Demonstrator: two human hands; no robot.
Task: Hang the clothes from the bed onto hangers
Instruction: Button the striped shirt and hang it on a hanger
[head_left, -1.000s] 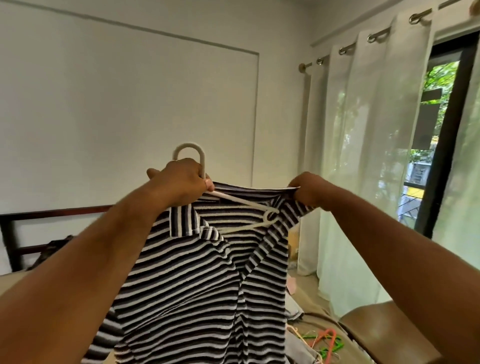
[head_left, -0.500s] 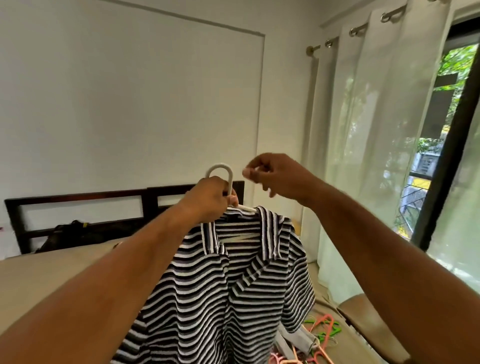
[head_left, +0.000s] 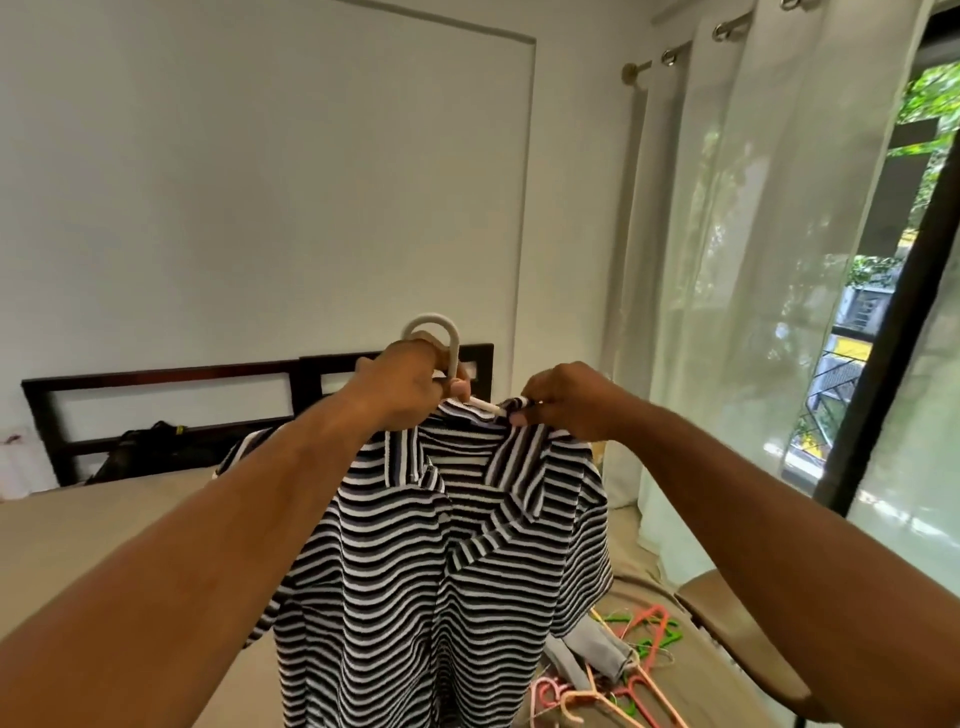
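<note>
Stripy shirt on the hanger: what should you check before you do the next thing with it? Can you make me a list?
1. The left hand grips the white hanger under its hook: ok.
2. The right hand pinches the stripy shirt at the collar, beside the hanger's bare arm: ok.
3. Both shoulders sit on the hanger's arms: cannot tell, the cloth hides them.
4. The shirt's bottom edge hangs clear of the bed: cannot tell, it runs out of the picture.
5. Spare coloured hangers lie on the bed for the next garment: ok.
</note>
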